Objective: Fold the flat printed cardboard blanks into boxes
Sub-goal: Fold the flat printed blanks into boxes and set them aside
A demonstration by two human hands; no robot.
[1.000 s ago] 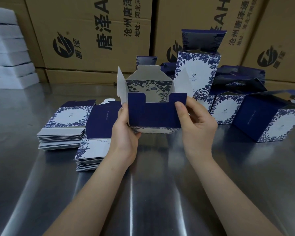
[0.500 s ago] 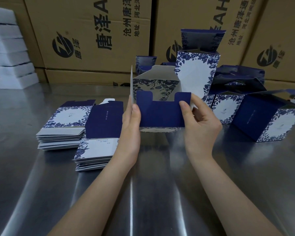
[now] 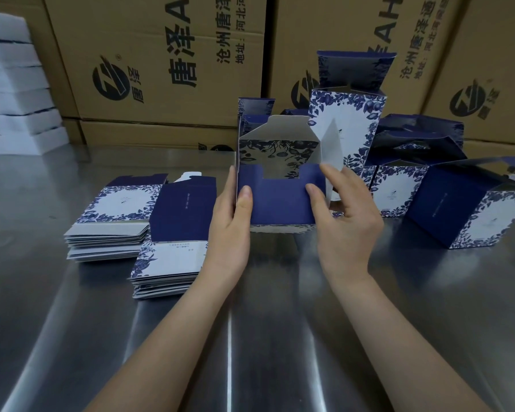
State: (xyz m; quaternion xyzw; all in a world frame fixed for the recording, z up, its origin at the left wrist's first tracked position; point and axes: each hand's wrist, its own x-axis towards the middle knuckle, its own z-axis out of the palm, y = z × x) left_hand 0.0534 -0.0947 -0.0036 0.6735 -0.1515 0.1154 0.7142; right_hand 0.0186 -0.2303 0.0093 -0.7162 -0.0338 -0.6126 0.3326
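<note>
Steel tabletop [image 3: 72,337] runs back to a wall of brown shipping cartons [image 3: 161,69], with white foam slabs [image 3: 12,99] piled at ten o'clock. Dead centre, a half-folded box [image 3: 280,203] stands upright on the table with its top open, showing a flower-printed inner back wall, a notched navy front panel and a white side flap sticking up at its right. The left hand [image 3: 229,233] grips the box's left edge, thumb on the navy front and fingers hidden behind. The right hand [image 3: 348,227] does not clamp: its thumb presses the front panel near the right corner and its fingers lie nearly straight along that side. At nine o'clock of the box lie two stacks of flat blanks [image 3: 113,215], the nearer one touching the left wrist. Finished boxes [image 3: 470,209] crowd from twelve to three o'clock, close behind the right hand.
</note>
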